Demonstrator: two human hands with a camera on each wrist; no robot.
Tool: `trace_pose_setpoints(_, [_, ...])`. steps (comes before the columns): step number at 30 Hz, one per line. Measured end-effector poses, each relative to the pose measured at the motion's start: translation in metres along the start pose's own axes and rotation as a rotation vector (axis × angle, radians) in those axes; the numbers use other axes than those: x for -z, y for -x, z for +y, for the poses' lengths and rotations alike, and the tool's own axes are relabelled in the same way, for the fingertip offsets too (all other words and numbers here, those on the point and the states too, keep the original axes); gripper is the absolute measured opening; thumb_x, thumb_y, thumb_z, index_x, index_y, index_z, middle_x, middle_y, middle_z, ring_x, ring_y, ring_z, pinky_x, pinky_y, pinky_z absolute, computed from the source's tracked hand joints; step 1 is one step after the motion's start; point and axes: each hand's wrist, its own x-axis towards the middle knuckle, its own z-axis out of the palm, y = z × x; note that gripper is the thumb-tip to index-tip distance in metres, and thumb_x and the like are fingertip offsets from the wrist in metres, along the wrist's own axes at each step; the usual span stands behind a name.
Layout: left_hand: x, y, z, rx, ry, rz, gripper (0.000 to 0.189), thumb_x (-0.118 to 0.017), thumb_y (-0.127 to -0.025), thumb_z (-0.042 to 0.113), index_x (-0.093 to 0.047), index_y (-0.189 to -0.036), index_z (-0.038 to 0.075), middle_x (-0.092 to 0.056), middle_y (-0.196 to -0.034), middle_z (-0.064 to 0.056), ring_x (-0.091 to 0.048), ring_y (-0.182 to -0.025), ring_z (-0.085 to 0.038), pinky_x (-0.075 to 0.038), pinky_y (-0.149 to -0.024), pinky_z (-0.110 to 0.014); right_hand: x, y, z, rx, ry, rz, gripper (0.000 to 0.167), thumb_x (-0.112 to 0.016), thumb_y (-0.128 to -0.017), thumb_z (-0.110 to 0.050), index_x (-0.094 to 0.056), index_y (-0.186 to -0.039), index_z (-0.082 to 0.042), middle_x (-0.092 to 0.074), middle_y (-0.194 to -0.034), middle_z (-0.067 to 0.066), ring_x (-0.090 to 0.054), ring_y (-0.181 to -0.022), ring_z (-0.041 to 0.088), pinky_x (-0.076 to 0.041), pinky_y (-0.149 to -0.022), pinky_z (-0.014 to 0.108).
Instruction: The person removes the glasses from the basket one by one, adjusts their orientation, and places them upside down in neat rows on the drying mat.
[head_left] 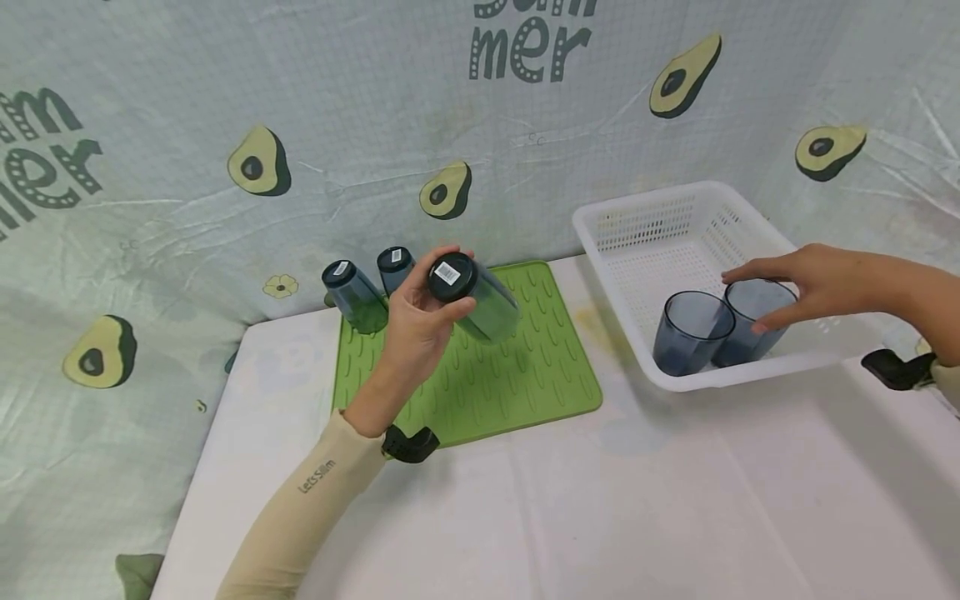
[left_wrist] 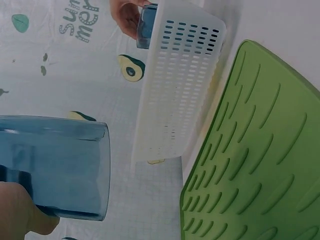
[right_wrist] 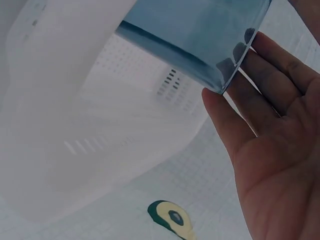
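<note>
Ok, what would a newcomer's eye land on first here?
Likely the bright green mat on the white table. Above it, the left hand grips a tilted tinted glass, its labelled base facing us. At right, the right hand grips one glass beside another glass in the white basket.

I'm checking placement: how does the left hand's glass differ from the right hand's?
The left-hand glass is tilted, base up; the right-hand glass is mouth up. The left-hand glass is over the green mat; the right-hand glass is in the white basket. Both are bluish and transparent.
</note>
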Motion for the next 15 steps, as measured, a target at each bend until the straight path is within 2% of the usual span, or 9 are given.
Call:
trace_pose_setpoints(3, [0.0013, 0.0008, -0.0015, -0.002, -0.004, -0.002, 0.067, -0.091, -0.075, 0.008, -0.061, -0.135, 0.01, -0.058, -0.135, -0.015, -0.045, -0.139, -0.036, -0.052, -0.1, -0.026, 0.0019, -0.0021, -0.0003, -0.011, -0.031, -0.018, 0.071, -0.089, -0.076, -0.042, -0.063, -0.136, -0.016, -0.068, -0.129, 0.005, -0.069, -0.108, 0.03, -0.056, -0.085, 0.046])
trace_pose_setpoints(6, [0.0019, 0.0008, -0.0022, -0.003, -0.007, 0.004, 0.068, -0.091, -0.075, 0.009, -0.061, -0.135, 0.01, -0.059, -0.134, -0.014, -0.051, -0.134, -0.027, -0.053, -0.098, -0.026, 0.0037, -0.0039, -0.0011, -0.026, -0.062, -0.042, 0.07, -0.089, -0.076, -0.041, -0.062, -0.136, -0.016, -0.067, -0.131, 0.008, -0.07, -0.107, 0.033, -0.056, -0.085, 0.05])
trace_pose_setpoints(12, [0.004, 0.0034, -0.003, 0.003, -0.014, 0.017, 0.066, -0.09, -0.075, 0.007, -0.061, -0.135, 0.009, -0.058, -0.136, -0.015, -0.051, -0.135, -0.027, -0.052, -0.101, -0.027, 0.0017, -0.0029, -0.001, -0.063, -0.077, -0.052, 0.069, -0.088, -0.077, -0.041, -0.062, -0.136, -0.017, -0.067, -0.13, 0.009, -0.069, -0.11, 0.034, -0.055, -0.088, 0.053])
trace_pose_setpoints(15, [0.0071, 0.0059, -0.0036, 0.008, -0.021, 0.026, 0.063, -0.087, -0.078, 0.001, -0.061, -0.135, 0.008, -0.055, -0.139, -0.017, -0.05, -0.137, -0.029, -0.051, -0.103, -0.03, -0.001, -0.0021, -0.0015, -0.071, -0.063, -0.028, 0.068, -0.089, -0.077, -0.041, -0.063, -0.135, -0.018, -0.068, -0.13, 0.005, -0.068, -0.111, 0.032, -0.055, -0.088, 0.048])
